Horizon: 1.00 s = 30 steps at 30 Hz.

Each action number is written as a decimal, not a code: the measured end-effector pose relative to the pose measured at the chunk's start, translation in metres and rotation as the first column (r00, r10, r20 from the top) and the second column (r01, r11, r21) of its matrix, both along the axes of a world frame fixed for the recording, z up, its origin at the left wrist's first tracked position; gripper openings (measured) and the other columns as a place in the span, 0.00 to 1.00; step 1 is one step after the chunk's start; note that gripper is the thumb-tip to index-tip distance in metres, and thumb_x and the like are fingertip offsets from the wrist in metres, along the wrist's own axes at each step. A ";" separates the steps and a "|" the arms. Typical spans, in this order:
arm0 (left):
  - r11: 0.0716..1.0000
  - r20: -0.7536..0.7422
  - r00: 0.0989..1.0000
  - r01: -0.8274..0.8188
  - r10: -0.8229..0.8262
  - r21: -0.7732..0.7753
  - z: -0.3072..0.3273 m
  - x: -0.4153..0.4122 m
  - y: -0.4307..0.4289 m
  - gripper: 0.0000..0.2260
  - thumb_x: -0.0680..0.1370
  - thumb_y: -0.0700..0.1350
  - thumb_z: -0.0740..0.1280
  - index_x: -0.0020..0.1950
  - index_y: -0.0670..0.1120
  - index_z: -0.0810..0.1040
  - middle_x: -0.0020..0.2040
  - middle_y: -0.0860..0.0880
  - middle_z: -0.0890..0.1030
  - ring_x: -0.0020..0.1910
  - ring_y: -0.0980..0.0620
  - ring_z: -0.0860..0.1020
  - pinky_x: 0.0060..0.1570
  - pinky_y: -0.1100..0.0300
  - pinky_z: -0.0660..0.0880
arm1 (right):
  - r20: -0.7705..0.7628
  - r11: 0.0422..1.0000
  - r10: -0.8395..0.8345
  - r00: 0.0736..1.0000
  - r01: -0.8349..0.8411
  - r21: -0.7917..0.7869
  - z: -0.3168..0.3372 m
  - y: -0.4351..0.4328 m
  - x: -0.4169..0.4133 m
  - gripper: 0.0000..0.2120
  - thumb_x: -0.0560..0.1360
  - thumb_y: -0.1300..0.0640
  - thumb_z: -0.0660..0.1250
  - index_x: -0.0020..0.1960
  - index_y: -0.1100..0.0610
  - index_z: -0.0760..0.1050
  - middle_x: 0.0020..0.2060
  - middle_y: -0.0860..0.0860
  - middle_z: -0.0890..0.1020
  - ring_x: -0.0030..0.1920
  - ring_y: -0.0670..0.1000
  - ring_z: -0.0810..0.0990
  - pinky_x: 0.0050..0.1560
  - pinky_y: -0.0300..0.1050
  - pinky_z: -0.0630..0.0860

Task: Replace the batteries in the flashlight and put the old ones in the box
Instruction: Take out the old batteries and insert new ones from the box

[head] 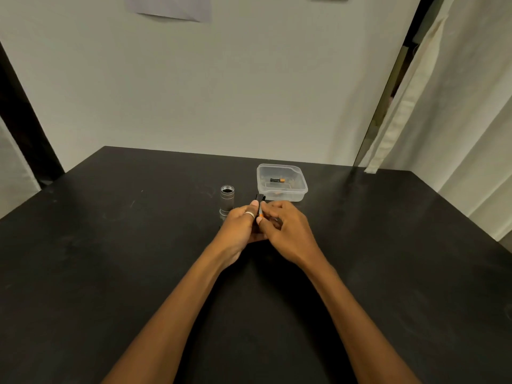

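Left hand [240,227] and right hand [289,231] gripped battery holder [260,201], fingers [273,207] curled round it, near box [302,187]; flashlight body [227,200] upright left of box.

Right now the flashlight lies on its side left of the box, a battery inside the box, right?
No: the head view shows the flashlight standing upright, open end up. It is left of the box, and a battery lies inside.
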<state>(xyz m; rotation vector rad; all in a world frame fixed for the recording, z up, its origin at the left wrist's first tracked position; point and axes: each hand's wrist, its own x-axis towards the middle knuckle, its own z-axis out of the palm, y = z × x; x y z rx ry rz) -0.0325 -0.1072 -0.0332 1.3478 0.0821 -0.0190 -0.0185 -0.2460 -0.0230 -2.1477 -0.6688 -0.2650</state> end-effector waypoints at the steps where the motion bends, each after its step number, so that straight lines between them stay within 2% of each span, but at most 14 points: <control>1: 1.000 -0.003 1.000 -0.003 0.003 -0.004 0.000 0.000 0.000 0.20 0.88 0.52 0.54 0.59 0.45 0.83 0.53 0.43 0.88 0.55 0.47 0.85 0.53 0.51 0.82 | -0.007 1.000 0.015 1.000 -0.015 -0.015 0.000 -0.002 0.001 0.13 0.80 0.57 0.69 0.64 0.53 0.83 0.54 0.47 0.79 0.53 0.35 0.77 0.51 0.22 0.70; 5: 1.000 -0.010 1.000 0.017 -0.017 -0.024 0.003 -0.004 -0.002 0.19 0.88 0.51 0.55 0.58 0.43 0.84 0.48 0.45 0.88 0.45 0.52 0.86 0.43 0.59 0.82 | -0.027 0.988 -0.074 0.997 0.077 0.131 0.001 -0.004 0.001 0.12 0.77 0.59 0.74 0.61 0.53 0.83 0.51 0.47 0.82 0.52 0.40 0.80 0.51 0.32 0.76; 8: 0.998 -0.029 0.999 0.018 -0.019 -0.054 0.005 -0.005 -0.001 0.19 0.87 0.51 0.56 0.56 0.39 0.81 0.43 0.46 0.88 0.41 0.52 0.86 0.42 0.59 0.83 | -0.118 0.959 -0.115 0.986 0.142 0.246 0.002 -0.002 0.004 0.22 0.72 0.57 0.79 0.65 0.52 0.79 0.54 0.44 0.81 0.53 0.39 0.81 0.52 0.33 0.78; 11: 0.996 -0.034 0.999 0.035 -0.038 -0.079 0.007 -0.008 0.000 0.20 0.87 0.52 0.56 0.57 0.38 0.80 0.44 0.43 0.88 0.45 0.47 0.87 0.42 0.59 0.83 | -0.250 0.926 -0.095 0.964 0.177 0.333 0.004 -0.004 0.010 0.32 0.69 0.55 0.82 0.69 0.50 0.75 0.57 0.43 0.81 0.57 0.41 0.79 0.55 0.34 0.77; 15: 0.992 -0.026 0.994 0.106 -0.108 -0.062 0.009 -0.010 0.001 0.20 0.87 0.53 0.56 0.60 0.38 0.78 0.50 0.38 0.87 0.52 0.42 0.87 0.44 0.58 0.83 | -0.380 0.882 0.007 0.925 0.174 0.438 0.005 -0.008 0.013 0.29 0.68 0.58 0.82 0.67 0.51 0.78 0.58 0.43 0.83 0.61 0.44 0.79 0.61 0.43 0.79; 19: 0.989 -0.058 0.995 0.076 -0.084 -0.125 0.012 -0.010 0.000 0.19 0.87 0.52 0.56 0.59 0.38 0.79 0.46 0.40 0.88 0.48 0.43 0.87 0.42 0.57 0.83 | -0.299 0.900 0.038 0.954 0.097 0.426 0.005 -0.006 0.012 0.23 0.72 0.59 0.80 0.65 0.52 0.81 0.58 0.45 0.84 0.61 0.43 0.80 0.62 0.46 0.80; 24: 0.984 -0.084 0.993 0.071 -0.086 -0.166 0.015 -0.013 0.002 0.20 0.87 0.53 0.56 0.54 0.40 0.80 0.36 0.48 0.85 0.37 0.53 0.85 0.39 0.57 0.83 | -0.272 0.926 0.104 0.957 0.007 0.378 0.003 -0.006 0.007 0.29 0.71 0.63 0.80 0.70 0.50 0.78 0.60 0.46 0.83 0.63 0.53 0.82 0.64 0.55 0.80; 26: 0.983 -0.086 0.992 0.081 -0.096 -0.165 0.016 -0.013 0.002 0.20 0.87 0.53 0.56 0.56 0.39 0.80 0.38 0.47 0.86 0.38 0.53 0.86 0.41 0.57 0.83 | -0.249 0.929 0.103 0.963 -0.003 0.371 0.002 -0.006 0.007 0.30 0.71 0.65 0.79 0.71 0.51 0.77 0.61 0.47 0.83 0.59 0.52 0.83 0.61 0.53 0.82; 28: 0.982 -0.084 0.992 0.079 -0.094 -0.170 0.016 -0.013 0.001 0.20 0.87 0.54 0.57 0.59 0.39 0.81 0.45 0.44 0.87 0.43 0.51 0.86 0.42 0.56 0.83 | -0.212 0.931 0.090 0.973 -0.007 0.364 0.002 -0.005 0.007 0.31 0.71 0.66 0.78 0.71 0.52 0.77 0.63 0.49 0.82 0.56 0.47 0.84 0.58 0.47 0.83; 30: 0.981 -0.065 0.993 0.083 -0.095 -0.175 0.016 -0.013 0.001 0.19 0.86 0.55 0.58 0.60 0.42 0.81 0.48 0.44 0.88 0.45 0.52 0.87 0.41 0.57 0.83 | -0.152 0.945 0.065 0.986 -0.012 0.328 0.002 -0.005 0.007 0.31 0.71 0.66 0.78 0.71 0.53 0.77 0.64 0.49 0.80 0.60 0.43 0.81 0.57 0.41 0.81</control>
